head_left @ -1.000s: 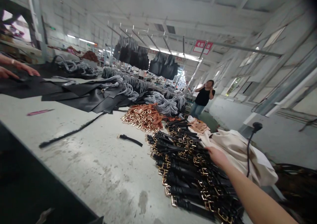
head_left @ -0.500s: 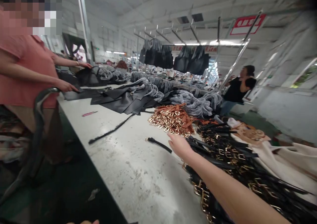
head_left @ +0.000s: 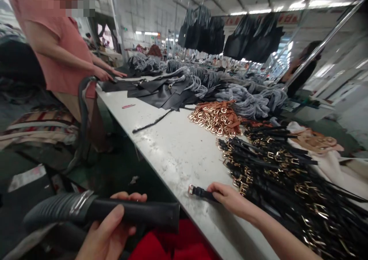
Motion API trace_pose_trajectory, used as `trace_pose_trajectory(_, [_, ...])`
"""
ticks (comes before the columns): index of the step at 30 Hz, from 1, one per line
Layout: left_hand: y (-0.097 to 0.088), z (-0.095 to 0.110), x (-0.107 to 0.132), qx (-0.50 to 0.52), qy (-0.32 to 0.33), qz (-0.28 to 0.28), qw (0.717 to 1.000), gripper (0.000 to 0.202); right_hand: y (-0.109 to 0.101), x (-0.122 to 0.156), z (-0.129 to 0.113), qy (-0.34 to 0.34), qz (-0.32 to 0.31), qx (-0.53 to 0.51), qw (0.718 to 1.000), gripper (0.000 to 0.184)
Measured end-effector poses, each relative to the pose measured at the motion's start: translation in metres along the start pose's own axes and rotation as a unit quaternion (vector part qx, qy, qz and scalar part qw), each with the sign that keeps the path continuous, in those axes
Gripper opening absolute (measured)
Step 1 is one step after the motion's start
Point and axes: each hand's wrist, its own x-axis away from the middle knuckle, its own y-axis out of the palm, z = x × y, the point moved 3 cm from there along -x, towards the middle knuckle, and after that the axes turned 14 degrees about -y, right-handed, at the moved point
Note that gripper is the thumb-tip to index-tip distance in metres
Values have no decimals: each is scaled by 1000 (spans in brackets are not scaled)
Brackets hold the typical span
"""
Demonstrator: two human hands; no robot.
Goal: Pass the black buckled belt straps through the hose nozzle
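My left hand [head_left: 107,233] is wrapped round a black tube-like nozzle [head_left: 135,213] with a ribbed hose [head_left: 54,210] behind it, held low below the table's edge. My right hand [head_left: 230,199] rests on the white table [head_left: 178,152] with fingers closed on a short black strap with a gold buckle [head_left: 199,192]. Just right of that hand lies a large heap of black straps with gold buckles [head_left: 281,168].
A pile of brown straps with gold buckles [head_left: 217,118] lies further along, then grey straps [head_left: 247,99] and black leather pieces [head_left: 163,93]. A long black strip [head_left: 152,124] and a pink pen [head_left: 128,106] lie on the table. A person in a pink top [head_left: 60,49] works at the left; another person [head_left: 301,70] stands far right.
The view swung left and down. My right hand drew back from the pile toward the table's near edge, holding the short black strap. My left hand with the nozzle came into view.
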Motion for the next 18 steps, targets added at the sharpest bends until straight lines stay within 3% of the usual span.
trace_pose_trajectory(3, [6,-4,16,-5,26,-46,999,38,8,28,-6,-38,11,103,994,24])
trace_pose_trajectory(7, [12,-13,32,-26,38,-86,995,36,21,35,-16,-105,102,222,964,31])
trace_pose_trajectory(14, [34,-20,39,-49,71,-127,988,33,45,29,-20,-62,186,150,969,29])
trace_pose_trajectory(18, [48,-24,32,-61,83,-136,985,31,49,37,-22,-83,195,114,971,22])
